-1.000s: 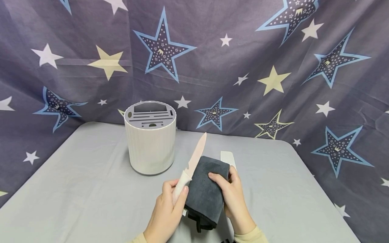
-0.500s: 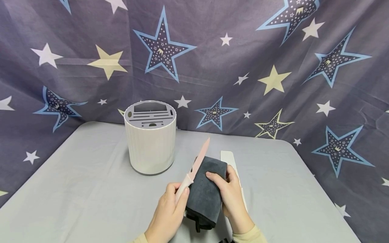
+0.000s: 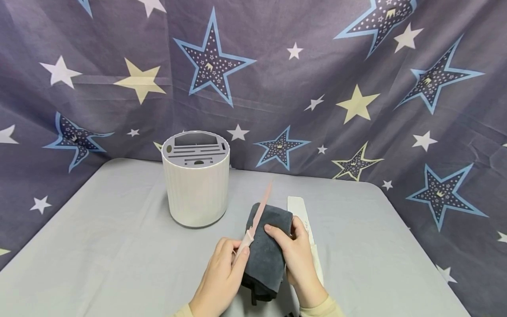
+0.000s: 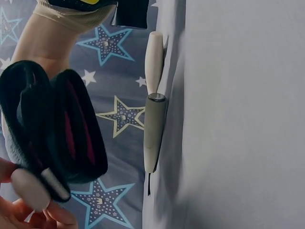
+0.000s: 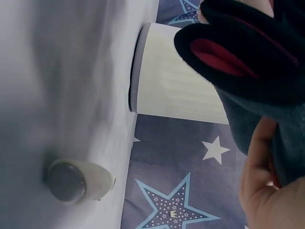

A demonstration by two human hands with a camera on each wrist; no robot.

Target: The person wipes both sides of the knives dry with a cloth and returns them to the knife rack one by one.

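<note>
In the head view my left hand [image 3: 221, 272] grips the white handle of a knife [image 3: 259, 215]. Its pink blade points up and away, turned nearly edge-on and overlapping the cloth. A dark grey cloth [image 3: 264, 253], folded thick with a black edge, is held by my right hand [image 3: 298, 259], thumb on top and the other fingers mostly hidden behind. The left wrist view shows the rounded butt of the knife handle [image 4: 31, 188] beside the cloth's folds [image 4: 78, 126]. Red lining shows inside the cloth [image 5: 267, 124] in the right wrist view.
A ribbed white knife block [image 3: 196, 193] with a slotted grey top stands at the back left. A white flat-bladed utensil [image 3: 299, 209] lies on the grey-covered table [image 3: 119, 246], right of the cloth and partly behind my right hand. A star-patterned curtain [image 3: 253, 88] hangs behind.
The knife's blade has turned from broadside to nearly edge-on and come over the cloth. Cloth and right hand have shifted slightly left, showing more of the white utensil.
</note>
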